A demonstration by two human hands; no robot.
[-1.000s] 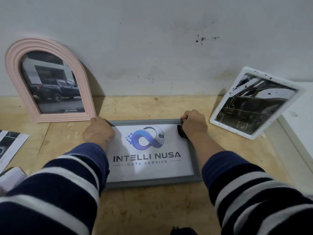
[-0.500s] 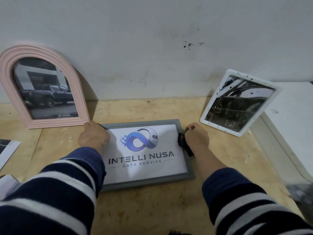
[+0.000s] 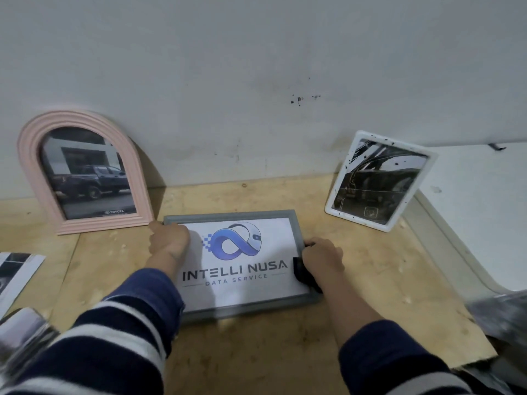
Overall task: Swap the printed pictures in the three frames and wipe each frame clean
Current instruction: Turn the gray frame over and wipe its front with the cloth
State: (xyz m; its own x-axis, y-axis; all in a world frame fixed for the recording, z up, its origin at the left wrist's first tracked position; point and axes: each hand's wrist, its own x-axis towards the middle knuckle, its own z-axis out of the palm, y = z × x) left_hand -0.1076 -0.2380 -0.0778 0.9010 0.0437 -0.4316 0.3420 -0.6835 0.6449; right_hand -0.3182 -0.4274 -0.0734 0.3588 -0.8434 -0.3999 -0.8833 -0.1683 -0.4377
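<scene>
A grey rectangular frame point(image 3: 231, 216) lies flat on the wooden table, holding a printed logo picture that reads INTELLI NUSA. My left hand point(image 3: 168, 240) grips its top left corner. My right hand point(image 3: 322, 259) holds a black cloth point(image 3: 303, 276) against the frame's right edge. A pink arched frame point(image 3: 30, 146) with a dark pickup truck picture leans on the wall at the left. A white speckled frame point(image 3: 353, 219) with a dark car picture leans on the wall at the right.
Loose printed pictures point(image 3: 15, 273) lie at the table's left edge. A white surface point(image 3: 479, 212) adjoins the table on the right. A blurred grey object point(image 3: 502, 317) sits at the right near the table's front corner. The grey wall point(image 3: 256, 81) stands close behind.
My right hand has slid the black cloth down the grey frame's right edge from the top right corner toward its lower part. My left hand stays on the top left corner.
</scene>
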